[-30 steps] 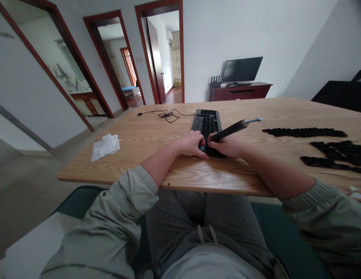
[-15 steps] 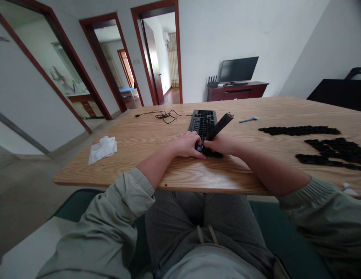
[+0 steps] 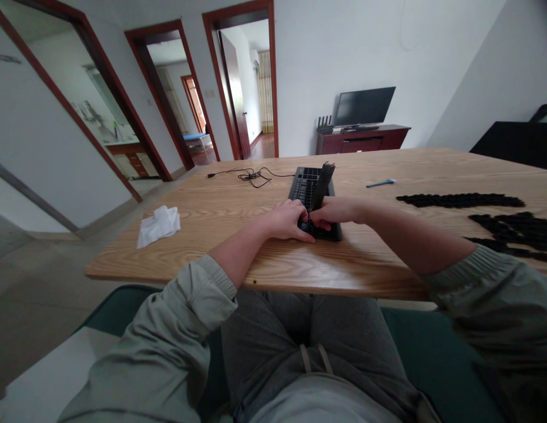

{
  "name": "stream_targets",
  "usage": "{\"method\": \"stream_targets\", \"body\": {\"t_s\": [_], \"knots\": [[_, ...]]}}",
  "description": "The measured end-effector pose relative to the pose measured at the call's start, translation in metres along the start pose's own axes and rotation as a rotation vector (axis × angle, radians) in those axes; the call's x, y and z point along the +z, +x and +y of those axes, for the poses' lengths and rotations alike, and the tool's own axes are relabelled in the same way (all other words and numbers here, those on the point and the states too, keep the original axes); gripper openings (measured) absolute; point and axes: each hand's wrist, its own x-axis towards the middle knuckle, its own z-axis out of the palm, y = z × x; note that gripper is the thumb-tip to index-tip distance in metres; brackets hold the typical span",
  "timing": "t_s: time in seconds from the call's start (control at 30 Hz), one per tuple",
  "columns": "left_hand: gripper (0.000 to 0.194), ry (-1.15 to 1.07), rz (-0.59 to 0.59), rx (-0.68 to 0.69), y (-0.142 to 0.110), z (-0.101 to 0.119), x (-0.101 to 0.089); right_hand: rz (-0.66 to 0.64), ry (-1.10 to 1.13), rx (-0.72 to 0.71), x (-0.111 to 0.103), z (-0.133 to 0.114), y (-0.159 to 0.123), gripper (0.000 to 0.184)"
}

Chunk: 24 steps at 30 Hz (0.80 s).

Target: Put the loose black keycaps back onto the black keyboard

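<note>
No words, brands or numbers can be read anywhere; the key legends on the black keyboard (image 3: 309, 191) are too small to make out — only dark keys show; the flat screen (image 3: 363, 106) on the far cabinet is dark, with nothing legible on it.
</note>
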Motion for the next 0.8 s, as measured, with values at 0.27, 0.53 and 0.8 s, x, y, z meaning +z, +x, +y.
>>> {"method": "stream_targets", "body": {"t_s": [0.27, 0.53, 0.8], "knots": [[0.061, -0.008, 0.001, -0.013, -0.002, 0.002, -0.002, -0.004, 0.024, 0.003, -0.001, -0.001, 0.001, 0.023], [0.064, 0.02, 0.016, 0.038, 0.0, -0.002, 0.001, -0.101, -0.123, 0.123, -0.003, -0.018, 0.003, 0.024], [0.066, 0.012, 0.034, 0.029, 0.003, -0.004, 0.006, -0.102, -0.051, 0.072, 0.002, -0.015, 0.003, 0.02]]}}
